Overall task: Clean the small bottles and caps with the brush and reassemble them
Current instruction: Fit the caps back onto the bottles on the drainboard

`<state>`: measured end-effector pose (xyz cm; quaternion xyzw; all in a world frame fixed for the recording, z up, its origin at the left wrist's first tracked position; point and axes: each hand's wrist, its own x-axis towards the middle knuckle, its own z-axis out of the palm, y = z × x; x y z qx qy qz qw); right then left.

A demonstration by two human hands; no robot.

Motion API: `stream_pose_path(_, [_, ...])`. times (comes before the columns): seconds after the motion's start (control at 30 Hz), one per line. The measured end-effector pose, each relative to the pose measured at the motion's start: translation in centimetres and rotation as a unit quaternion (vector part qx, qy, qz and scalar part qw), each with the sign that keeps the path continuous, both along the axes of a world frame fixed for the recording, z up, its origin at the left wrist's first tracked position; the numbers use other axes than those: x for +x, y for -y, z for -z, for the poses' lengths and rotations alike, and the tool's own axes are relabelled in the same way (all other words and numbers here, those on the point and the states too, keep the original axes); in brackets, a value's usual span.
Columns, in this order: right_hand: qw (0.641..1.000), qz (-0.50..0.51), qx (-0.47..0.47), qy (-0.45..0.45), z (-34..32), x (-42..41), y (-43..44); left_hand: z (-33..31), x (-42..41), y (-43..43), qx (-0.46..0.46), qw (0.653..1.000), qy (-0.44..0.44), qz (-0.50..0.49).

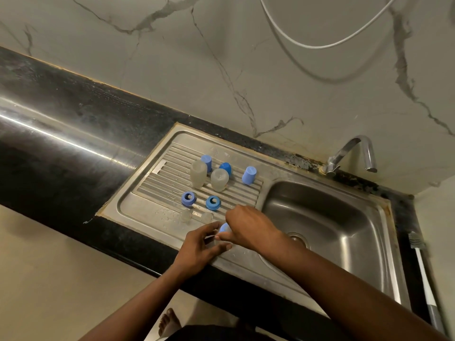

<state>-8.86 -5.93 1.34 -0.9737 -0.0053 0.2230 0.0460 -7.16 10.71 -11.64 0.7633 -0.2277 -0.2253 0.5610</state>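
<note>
The blue piece (pixel 224 227) sat on top of a clear bottle (pixel 216 240) held between both hands, low over the near edge of the drainboard (pixel 138 205), just left of the basin (pixel 332 230). The left hand (pixel 200 246) pinched the bottle, thumb under and fingertips over it, the other fingers loosely apart. The right hand (pixel 250 226) came down on the blue piece from above, fingers curled round it; whether it was a ring or a cap could not be told, since the hand hid most of it.

This looked like reassembly: screwing a top onto a washed bottle. The brush (pixel 418 259) lay unused on the counter (pixel 61 134) right of the basin, which fits.

Further back on the drainboard stood two bottles (pixel 198 174), mouth down, three caps (pixel 249 175) behind and beside them, two rings (pixel 188 199) nearer, and two clear teats (pixel 186 215) nearest the hands.

The next move probably called for a steady left grip while the right hand turned the piece until tight, then setting the bottle down and taking a teat and ring for the next.
</note>
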Motion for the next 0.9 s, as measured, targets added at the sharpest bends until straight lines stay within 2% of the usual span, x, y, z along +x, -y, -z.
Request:
stream_pose_path(0.1, [1.000,-0.021,-0.011,0.005,0.0,0.0,0.1,-0.1,0.1,0.0,-0.004,1.000,0.001,0.006])
stream_pose_path(0.23, [0.995,-0.081,0.032,-0.049,-1.2,0.1,0.6,-0.1,0.1,0.0,-0.006,1.000,-0.001,0.004])
stream_pose_path(0.3, [0.993,-0.104,0.022,-0.051,-1.0,0.1,0.8,-0.2,0.1,0.0,-0.004,1.000,0.002,0.004])
stream_pose_path(0.63, [0.999,-0.004,0.032,0.032,0.9,-0.6,1.0,-0.1,0.0,0.0,0.006,1.000,0.006,0.014])
stream_pose_path(0.77, [0.999,-0.012,0.016,0.027,0.7,-0.4,0.6,-0.2,0.1,0.0,0.007,1.000,0.009,0.020])
stream_pose_path(0.9, [0.998,-0.039,0.056,0.001,0.3,0.0,1.0,-0.5,0.1,0.0,0.004,1.000,0.003,0.011])
